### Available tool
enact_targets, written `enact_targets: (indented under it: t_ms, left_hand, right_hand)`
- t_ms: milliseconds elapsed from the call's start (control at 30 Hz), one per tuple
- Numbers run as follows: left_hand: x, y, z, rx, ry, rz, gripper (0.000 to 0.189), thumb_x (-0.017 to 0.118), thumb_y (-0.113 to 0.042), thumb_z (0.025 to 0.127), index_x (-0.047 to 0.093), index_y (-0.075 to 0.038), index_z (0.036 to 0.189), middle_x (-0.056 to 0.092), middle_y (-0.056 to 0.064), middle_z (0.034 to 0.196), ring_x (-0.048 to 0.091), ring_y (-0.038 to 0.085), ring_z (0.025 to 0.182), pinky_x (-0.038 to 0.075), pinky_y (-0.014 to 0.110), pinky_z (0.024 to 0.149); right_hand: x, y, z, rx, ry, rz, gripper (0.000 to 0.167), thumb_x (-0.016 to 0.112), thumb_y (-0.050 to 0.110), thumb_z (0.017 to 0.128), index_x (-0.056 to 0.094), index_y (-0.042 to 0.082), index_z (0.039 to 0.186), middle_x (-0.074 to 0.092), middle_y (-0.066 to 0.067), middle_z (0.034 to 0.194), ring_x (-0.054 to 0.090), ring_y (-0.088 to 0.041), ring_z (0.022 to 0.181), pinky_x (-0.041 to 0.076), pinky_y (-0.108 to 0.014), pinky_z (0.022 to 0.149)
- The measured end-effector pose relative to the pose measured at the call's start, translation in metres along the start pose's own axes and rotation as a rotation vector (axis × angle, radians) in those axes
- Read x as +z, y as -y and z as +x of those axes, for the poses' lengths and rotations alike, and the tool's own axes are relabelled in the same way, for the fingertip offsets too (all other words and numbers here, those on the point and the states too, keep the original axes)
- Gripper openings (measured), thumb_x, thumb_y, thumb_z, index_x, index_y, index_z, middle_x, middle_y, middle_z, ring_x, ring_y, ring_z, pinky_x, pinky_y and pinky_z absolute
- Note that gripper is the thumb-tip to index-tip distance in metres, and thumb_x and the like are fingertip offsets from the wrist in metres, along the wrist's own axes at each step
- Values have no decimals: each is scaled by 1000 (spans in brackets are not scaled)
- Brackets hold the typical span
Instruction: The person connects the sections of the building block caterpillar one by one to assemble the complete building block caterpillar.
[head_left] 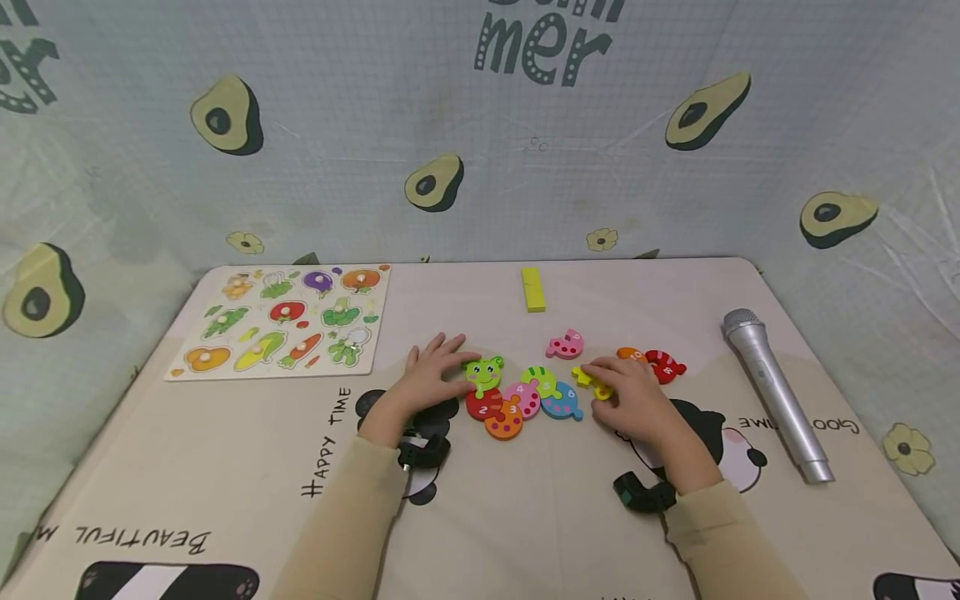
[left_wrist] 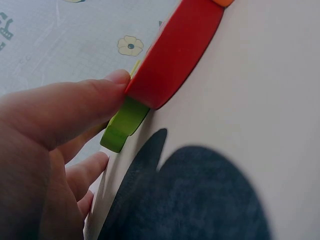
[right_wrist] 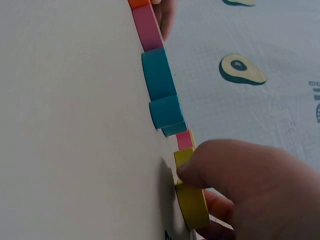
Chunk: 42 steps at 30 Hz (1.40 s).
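Note:
A chain of numbered caterpillar puzzle pieces lies mid-table: a green smiling head (head_left: 483, 373), a red piece (head_left: 484, 405), an orange piece (head_left: 504, 422), a pink piece (head_left: 528, 399), a green striped piece (head_left: 542, 382) and a blue piece (head_left: 562, 403). My left hand (head_left: 433, 373) touches the head's left side with thumb and index finger, its fingers spread. At the chain's right end, my right hand (head_left: 630, 396) pinches a yellow puzzle piece (right_wrist: 194, 206), partly hidden under the fingers. The right wrist view has the thumb against its edge, next to the blue piece (right_wrist: 161, 75).
Loose pieces lie beyond my right hand: one pink (head_left: 566, 344), one orange (head_left: 632, 353), one red (head_left: 664, 367). A yellow block (head_left: 533, 289) lies at the back. The vegetable puzzle board (head_left: 258, 340) is back left; a silver microphone (head_left: 780, 400) lies at right.

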<state>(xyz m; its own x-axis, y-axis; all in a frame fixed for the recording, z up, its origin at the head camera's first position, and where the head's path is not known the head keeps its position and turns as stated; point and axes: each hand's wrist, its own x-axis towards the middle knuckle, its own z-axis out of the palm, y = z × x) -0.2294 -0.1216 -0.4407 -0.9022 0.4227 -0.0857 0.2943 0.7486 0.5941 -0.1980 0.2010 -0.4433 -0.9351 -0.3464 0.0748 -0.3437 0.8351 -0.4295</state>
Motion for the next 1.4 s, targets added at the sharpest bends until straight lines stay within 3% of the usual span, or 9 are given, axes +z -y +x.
enact_targets:
  t_ms: [300,400,533,600,700,833,967,1133,1400]
  left_hand:
    - [1,2,0,-3,-1,4,52,60,-40,81,51,-23,129,25,7,150,6,32,141,-5,61,107]
    - [1,2,-1,1,-3,2,52,60,-39,81,51,-23,129,25,7,150,5,33,141,-5,62,106]
    - [0,2,-1,2,-4,3,52,60,-40,81,51,-23,129,25,7,150,5,32,141,-6,61,107]
    - [0,3,0,0,-4,4,52,59,-40,81,51,-23,129,25,7,150,5,32,141,-6,61,107]
    - [0,3,0,-2,-2,4,52,59,-40,81,51,-23,130,24,7,150,4,31,141,-6,60,107]
    - [0,2,1,-4,-1,4,52,60,-40,81,51,-23,130,24,7,150,4,32,141,-6,61,107]
    - [0,1,1,-9,-1,5,52,60,-40,81,51,-23,129,25,6,150,5,31,141,-6,61,107]
    - [1,0,4,3,5,12,51,59,-40,82,51,-24,129,24,6,150,5,32,141,-5,61,107]
    - [-1,-1,2,-8,8,25,50,59,-39,82,51,-23,129,25,6,150,6,31,141,-5,61,107]
  right_hand:
    - [3,-1,1,3,2,-24,57,69,28,74,53,14,128,53,-11,118,42,-30,115,17,-60,105]
    - [3,0,1,9,0,-33,61,71,31,74,51,18,130,53,-10,113,43,-27,110,23,-57,103]
    - [1,3,0,39,3,1,61,71,31,73,50,22,130,49,-6,106,40,-23,102,42,-41,86]
    - [0,5,0,62,16,37,58,70,29,73,52,23,128,44,-5,103,39,-21,99,44,-31,73]
    - [-2,6,0,92,42,80,55,69,27,74,53,22,126,38,-6,104,39,-21,97,46,-27,69]
    - [-3,5,1,116,50,122,53,68,24,74,52,19,123,34,-11,118,41,-28,105,51,-40,80]
    - [-5,4,2,112,45,176,53,70,24,74,50,15,122,31,-12,135,36,-32,119,46,-50,90]
    - [-9,10,0,98,80,242,58,72,33,75,47,11,123,39,-11,133,38,-30,118,43,-49,93]
    - [-11,20,-13,50,255,314,62,66,31,81,40,5,131,38,-18,133,40,-32,117,40,-50,97]
